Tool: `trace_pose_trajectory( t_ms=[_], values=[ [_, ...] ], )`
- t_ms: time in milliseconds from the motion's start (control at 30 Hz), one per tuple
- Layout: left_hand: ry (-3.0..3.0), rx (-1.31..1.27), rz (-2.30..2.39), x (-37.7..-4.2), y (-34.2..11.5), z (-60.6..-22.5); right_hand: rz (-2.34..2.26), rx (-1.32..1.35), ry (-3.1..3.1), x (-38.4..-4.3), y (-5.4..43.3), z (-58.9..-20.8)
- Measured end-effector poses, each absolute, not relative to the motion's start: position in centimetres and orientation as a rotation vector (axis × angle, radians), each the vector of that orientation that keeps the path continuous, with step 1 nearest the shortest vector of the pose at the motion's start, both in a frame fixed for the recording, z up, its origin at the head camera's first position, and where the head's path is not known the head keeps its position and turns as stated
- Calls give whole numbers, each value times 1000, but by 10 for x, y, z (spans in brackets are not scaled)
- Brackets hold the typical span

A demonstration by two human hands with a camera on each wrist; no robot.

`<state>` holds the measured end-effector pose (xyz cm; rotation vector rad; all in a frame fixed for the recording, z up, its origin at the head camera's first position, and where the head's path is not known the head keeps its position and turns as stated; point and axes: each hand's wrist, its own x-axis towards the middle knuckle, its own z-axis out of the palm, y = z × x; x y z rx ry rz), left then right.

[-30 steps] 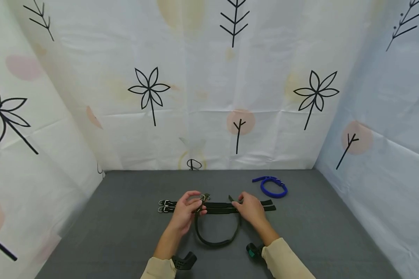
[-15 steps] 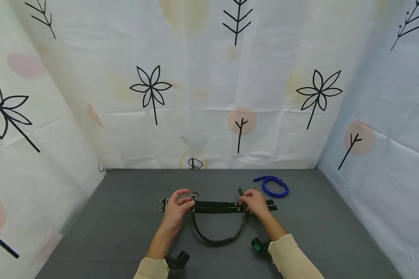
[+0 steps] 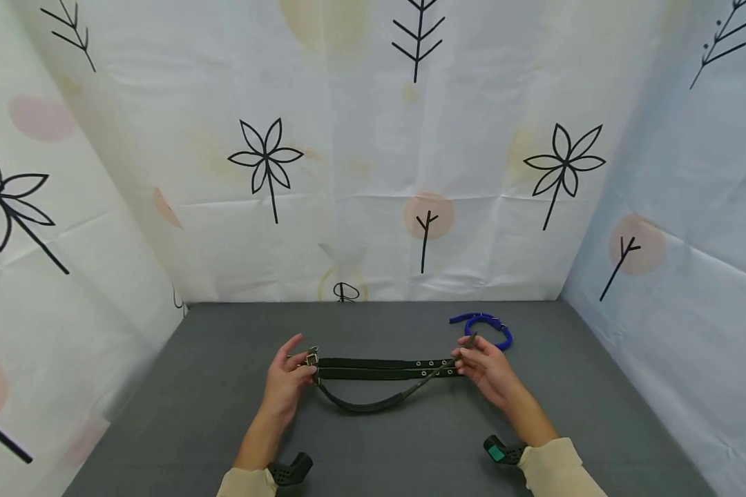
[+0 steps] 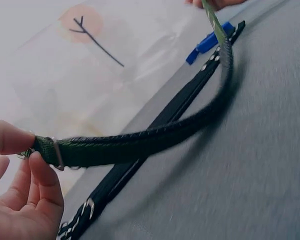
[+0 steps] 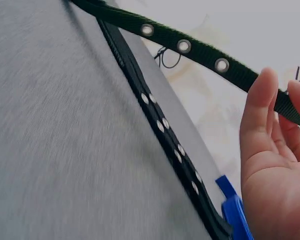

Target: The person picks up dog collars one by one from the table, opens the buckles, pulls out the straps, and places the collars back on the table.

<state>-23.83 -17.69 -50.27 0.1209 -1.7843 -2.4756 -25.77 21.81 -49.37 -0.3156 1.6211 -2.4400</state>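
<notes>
A green webbing collar [image 3: 367,407] with metal eyelets sags in a shallow curve between both hands, above the table. At its buckle end my left hand [image 3: 282,383] pinches it with thumb and fingers; the metal buckle [image 4: 57,152] shows beside the fingertips in the left wrist view. My right hand [image 3: 491,373] pinches the other, eyeleted end, whose eyelets [image 5: 184,46] show in the right wrist view. Behind it, two dark collars [image 3: 373,364] lie side by side, stretched straight on the table, their buckle ends partly hidden by my left hand.
A blue collar [image 3: 481,317], fastened into a ring with its tail out to the left, lies at the back right, partly behind my right hand. The grey table [image 3: 224,414] meets patterned white cloth walls [image 3: 348,235] at the back and sides.
My hands have drawn apart, left hand leftward and right hand rightward. The held collar has gone from a deep U to a shallow, wider curve.
</notes>
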Motion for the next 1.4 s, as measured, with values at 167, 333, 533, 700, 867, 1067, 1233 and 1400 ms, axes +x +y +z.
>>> trace_pose_trajectory(
  t_ms=[167,333,533,700,867,1067,1233,1400],
  values=[
    [-1792,95,-2456,-237,-192,-505,-2456,-353,1633,-247,234,-494],
    [-1742,104,-2490,-236,-201,-505,-2407,-119,1867,-237,244,-490],
    [-1963,233,-2395,-236,-220,-507,-2050,102,2343,-233,257,-489],
    [-2310,282,-2136,-238,-230,-509,-1735,163,2578,-230,265,-488],
    [-2546,291,-1733,-240,-227,-509,-1427,144,2745,-228,264,-492],
    [-2686,342,-1363,-243,-219,-514,-1227,98,2873,-233,261,-496],
    [-2707,330,-1260,-245,-215,-515,-1015,37,2988,-237,259,-498],
    [-2748,325,-1230,-244,-216,-512,-899,39,3030,-240,255,-501]
  ],
)
